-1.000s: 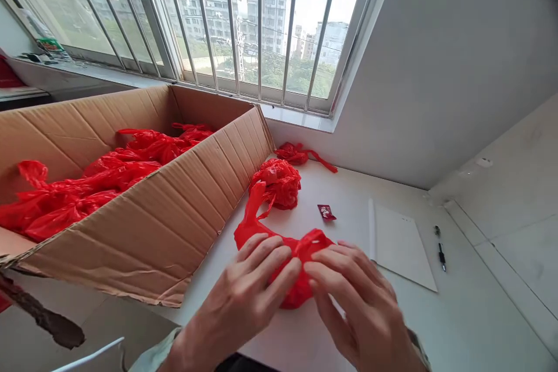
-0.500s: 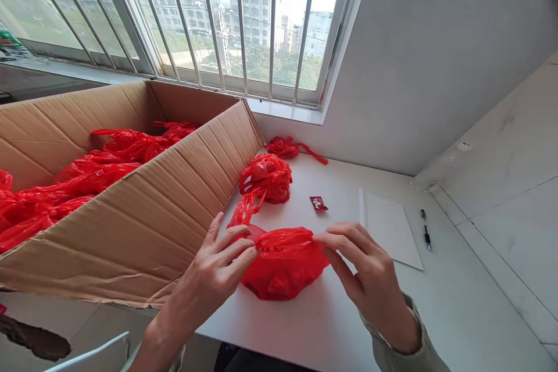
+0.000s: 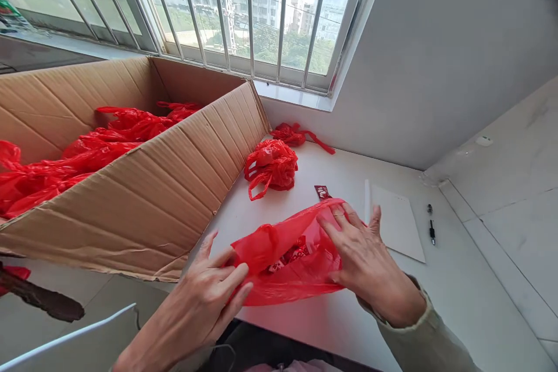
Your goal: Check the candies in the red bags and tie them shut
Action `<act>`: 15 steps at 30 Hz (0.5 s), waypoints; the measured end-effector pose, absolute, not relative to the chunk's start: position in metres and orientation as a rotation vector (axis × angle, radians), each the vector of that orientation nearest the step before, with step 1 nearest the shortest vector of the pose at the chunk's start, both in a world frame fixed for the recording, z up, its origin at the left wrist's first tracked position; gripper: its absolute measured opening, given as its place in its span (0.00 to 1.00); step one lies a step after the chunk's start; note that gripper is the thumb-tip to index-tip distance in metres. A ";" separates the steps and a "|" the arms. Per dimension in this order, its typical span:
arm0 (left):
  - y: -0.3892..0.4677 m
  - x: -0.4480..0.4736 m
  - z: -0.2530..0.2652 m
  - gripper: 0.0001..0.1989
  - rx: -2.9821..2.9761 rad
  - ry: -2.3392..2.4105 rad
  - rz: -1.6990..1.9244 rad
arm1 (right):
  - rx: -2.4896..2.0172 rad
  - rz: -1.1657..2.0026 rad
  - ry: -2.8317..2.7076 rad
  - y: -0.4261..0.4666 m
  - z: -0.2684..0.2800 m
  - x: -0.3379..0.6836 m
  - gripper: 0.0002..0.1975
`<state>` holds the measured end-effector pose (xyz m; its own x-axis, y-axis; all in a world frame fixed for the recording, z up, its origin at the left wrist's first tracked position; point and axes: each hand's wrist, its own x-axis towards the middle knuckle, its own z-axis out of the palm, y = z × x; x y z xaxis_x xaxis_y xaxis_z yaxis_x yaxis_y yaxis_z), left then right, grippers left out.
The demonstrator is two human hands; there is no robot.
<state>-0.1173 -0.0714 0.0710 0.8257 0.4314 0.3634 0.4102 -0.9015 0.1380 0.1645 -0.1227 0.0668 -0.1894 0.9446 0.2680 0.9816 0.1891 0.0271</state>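
A thin red plastic bag [image 3: 265, 244] lies before me on the white table, its mouth spread wide. Small dark-red wrapped packets [image 3: 299, 249] show inside it. My left hand [image 3: 209, 290] pinches the bag's left edge, index and thumb bent round the film. At the opposite side, my right hand [image 3: 361, 256] has its fingers spread against the inside of the mouth, pushing the film outward. Just behind the bag's rim is a single dark-red packet [image 3: 321, 191], partly covered.
To the left stands a large cardboard box [image 3: 143, 197] holding several red bags [image 3: 108, 139]. More bunched red bags [image 3: 272, 163] lie beside it. A white pad [image 3: 396, 221] and a black pen [image 3: 431, 231] lie at the right. A barred window [image 3: 248, 17] is behind.
The bag's mouth has been pulled apart, showing the packets inside. My right hand has moved into the opening with fingers spread. The view has shifted slightly.
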 end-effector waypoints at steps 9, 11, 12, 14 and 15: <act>-0.072 -0.108 0.080 0.11 3.116 0.978 0.817 | -1.750 -0.412 -2.328 -0.154 0.054 0.154 0.31; -0.079 -0.088 0.092 0.12 3.143 0.854 0.827 | -1.759 -0.412 -2.307 -0.156 0.053 0.138 0.27; -0.082 -0.078 0.096 0.13 3.144 0.766 0.812 | -1.775 -0.382 -2.293 -0.156 0.053 0.128 0.26; -0.086 -0.061 0.094 0.15 3.089 0.611 0.674 | -1.773 -0.270 -2.281 -0.158 0.051 0.111 0.24; -0.086 -0.057 0.089 0.15 3.024 0.581 0.578 | -1.751 -0.205 -2.283 -0.160 0.049 0.105 0.23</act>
<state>-0.0567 -0.0863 0.0886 0.8631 0.3593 0.3549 0.3564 -0.9312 0.0763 0.1046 -0.1596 0.0494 -0.2425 0.9270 0.2862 0.9631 0.2654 -0.0436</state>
